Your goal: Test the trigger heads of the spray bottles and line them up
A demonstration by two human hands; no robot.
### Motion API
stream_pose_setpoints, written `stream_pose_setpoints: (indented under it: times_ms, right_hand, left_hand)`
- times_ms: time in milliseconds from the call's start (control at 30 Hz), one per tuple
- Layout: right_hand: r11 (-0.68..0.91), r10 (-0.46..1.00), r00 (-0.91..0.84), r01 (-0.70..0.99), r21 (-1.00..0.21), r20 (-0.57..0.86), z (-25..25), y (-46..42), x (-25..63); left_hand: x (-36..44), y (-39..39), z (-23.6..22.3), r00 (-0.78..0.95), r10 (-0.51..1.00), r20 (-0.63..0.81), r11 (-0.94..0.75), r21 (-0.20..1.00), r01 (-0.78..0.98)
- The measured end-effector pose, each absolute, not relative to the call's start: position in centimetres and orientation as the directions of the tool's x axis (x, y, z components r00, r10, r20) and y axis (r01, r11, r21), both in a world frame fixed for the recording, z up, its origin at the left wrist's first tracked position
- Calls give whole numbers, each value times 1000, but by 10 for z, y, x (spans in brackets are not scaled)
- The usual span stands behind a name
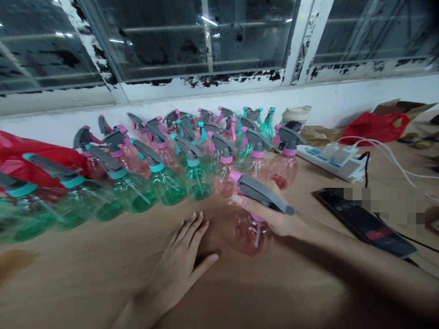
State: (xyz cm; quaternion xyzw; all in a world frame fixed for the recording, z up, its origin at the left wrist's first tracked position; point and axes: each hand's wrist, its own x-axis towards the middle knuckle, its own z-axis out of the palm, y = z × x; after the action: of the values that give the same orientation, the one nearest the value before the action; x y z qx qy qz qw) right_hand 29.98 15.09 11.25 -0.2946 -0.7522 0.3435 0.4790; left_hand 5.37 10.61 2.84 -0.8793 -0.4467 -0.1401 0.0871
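Note:
My right hand is wrapped round the neck of a pink spray bottle with a grey trigger head. The bottle stands upright on the wooden table, just in front of the rows. My left hand lies flat on the table with fingers stretched out, holding nothing, a little left of that bottle. Behind both hands stand several green spray bottles and pink spray bottles in rows against the wall.
A black phone lies at the right. Behind it is a white power strip with white cables. A red plastic bag sits far left and another red bag far right. A paper cup stands by the wall.

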Motion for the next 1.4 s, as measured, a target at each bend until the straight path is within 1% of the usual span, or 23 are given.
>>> stream_pose_setpoints:
  times_ms: [100,267,433,700,867,1067,1300,1400]
  right_hand:
    - [589,776,-352,109,-801,523,112,151,300]
    - [559,798,-334,100,-823,502,106,152,300]
    - [579,794,-273,67,-813,543,101,152,299]
    - [615,770,-314,134,-777,556,107,151,299]
    - [588,781,-329,104,-802,530,106,149,298]
    - [562,796,-341,110,-820,500,107,148,299]
    - [597,778,-344,141,-790,526,113,148,298]
    - [620,760,-347,129,-774,550,114,149,299]
  left_hand:
    - [54,105,31,567,763,311,-586,-36,809]
    - [55,105,33,563,757,331,-584,-43,811]
    - [55,106,32,570,752,332,-591,-43,805]
    - [53,105,29,562,751,346,-586,-41,809]
    - [53,105,28,563,757,332,-585,-40,810]
    - [52,105,26,558,768,314,-582,-22,813]
    - [52,106,25,561,759,331,-588,-21,808]
    - [51,106,25,558,761,330,-586,-21,810]
